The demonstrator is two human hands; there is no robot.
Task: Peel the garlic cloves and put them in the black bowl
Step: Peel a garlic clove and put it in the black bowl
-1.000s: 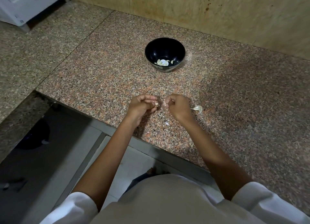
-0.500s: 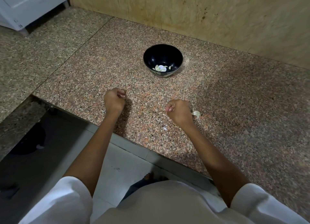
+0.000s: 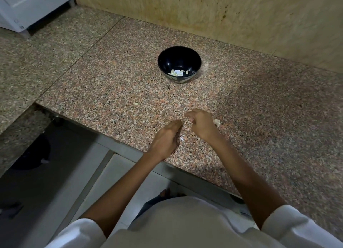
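The black bowl [image 3: 193, 59] stands mid-counter with several peeled pale garlic cloves [image 3: 177, 72] at its bottom. Near the counter's front edge, my right hand [image 3: 201, 125] has its fingers curled, pinching a garlic clove that is mostly hidden inside them. My left hand [image 3: 166, 139] lies just left of it with its fingers fairly straight and their tips almost touching the right hand; it is blurred. An unpeeled garlic piece [image 3: 217, 122] lies on the counter right behind my right hand. A small white scrap [image 3: 182, 139] lies under my left fingers.
The speckled granite counter [image 3: 259, 117] runs right and back to a wooden wall panel [image 3: 241, 15]. A tiny pale bit of skin [image 3: 136, 103] lies left of my hands. A white appliance [image 3: 27, 6] stands at the far left. Below the front edge is the floor.
My hands were together, then my left hand swung out to the left as a fist. It has now come back beside my right hand with its fingers straighter. A pale bit lies where it went.
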